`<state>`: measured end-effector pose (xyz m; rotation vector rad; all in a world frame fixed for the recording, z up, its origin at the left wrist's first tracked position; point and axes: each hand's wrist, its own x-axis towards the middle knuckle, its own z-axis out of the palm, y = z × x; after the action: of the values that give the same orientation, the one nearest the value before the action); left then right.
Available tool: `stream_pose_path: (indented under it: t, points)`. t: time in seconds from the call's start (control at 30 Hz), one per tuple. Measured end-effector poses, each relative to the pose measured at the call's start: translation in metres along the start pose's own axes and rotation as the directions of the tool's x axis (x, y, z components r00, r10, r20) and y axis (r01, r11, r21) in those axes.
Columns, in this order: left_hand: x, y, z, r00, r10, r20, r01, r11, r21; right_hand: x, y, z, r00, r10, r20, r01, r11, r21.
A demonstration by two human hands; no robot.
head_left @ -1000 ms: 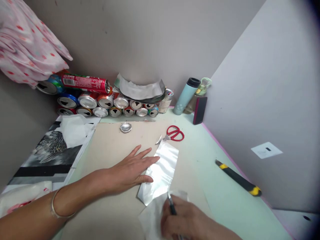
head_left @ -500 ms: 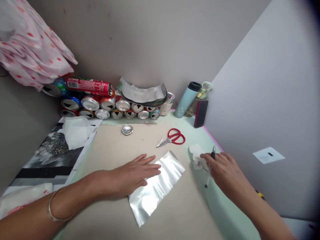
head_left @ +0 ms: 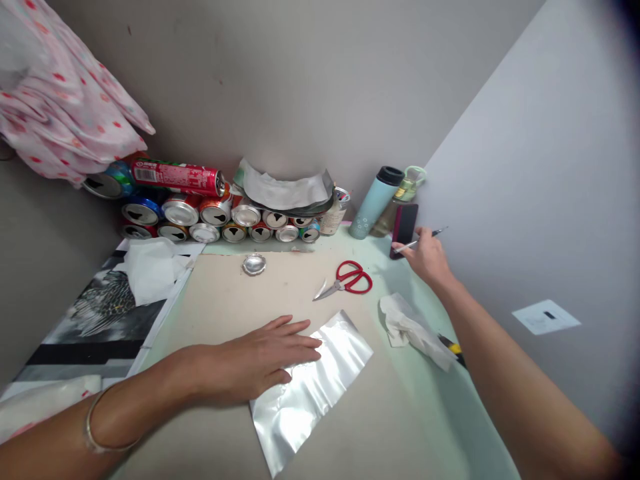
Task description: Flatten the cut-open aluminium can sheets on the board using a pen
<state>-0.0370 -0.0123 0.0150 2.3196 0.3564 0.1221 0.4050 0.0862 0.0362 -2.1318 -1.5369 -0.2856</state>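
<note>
My left hand (head_left: 273, 353) lies flat, fingers stretched out, on the left edge of a shiny silver metal sheet (head_left: 320, 390), which rests slanted on the board. My right hand (head_left: 430, 257) is at the back right with a thin pen (head_left: 439, 231) held across its fingers. Its fingertips are at the dark phone (head_left: 406, 230) leaning upright there; whether they grip the phone I cannot tell. Red-handled scissors (head_left: 355, 279) lie beyond the sheet beside a small metal sliver (head_left: 321, 288). A small scalloped silver dish (head_left: 255, 265) sits farther left.
Stacked drink cans (head_left: 215, 212) line the back wall, with curved metal sheets (head_left: 285, 190) on top. A blue tumbler (head_left: 376, 203) and a green-capped bottle (head_left: 407, 187) stand behind the phone. Crumpled tissue (head_left: 413, 330) and a yellow-black tool (head_left: 453, 348) lie at right; white tissue (head_left: 153, 270) is at left.
My right hand has moved from beside the crumpled tissue back to the phone, carrying the pen. The yellow-black tool now shows more. My left hand stays on the sheet.
</note>
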Motion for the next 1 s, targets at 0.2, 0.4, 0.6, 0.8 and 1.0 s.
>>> stream_pose_path:
  t: [0.2,0.4,0.6,0.8,1.0]
  points:
    - [0.0,0.004,-0.004,0.999,-0.039,0.029,0.039,0.999,0.006,0.035,0.01,0.048,0.976,0.187,-0.113,-0.179,0.981,0.077]
    - [0.001,0.001,-0.003,0.998,-0.048,0.034,0.048,0.999,-0.004,0.045,0.023,0.069,0.954,0.246,-0.171,-0.217,0.962,0.168]
    - [0.001,0.003,-0.005,0.997,-0.057,0.042,0.058,0.998,-0.016,0.046,0.029,0.074,0.944,0.248,-0.218,-0.205,0.958,0.202]
    - [0.002,0.004,-0.005,0.997,-0.055,0.056,0.056,0.998,-0.009,0.047,0.029,0.075,0.944,0.249,-0.218,-0.203,0.956,0.214]
    - [0.001,0.0,-0.001,0.998,-0.055,0.033,0.056,0.998,-0.031,0.033,0.031,0.068,0.957,0.247,-0.153,-0.217,0.958,0.189]
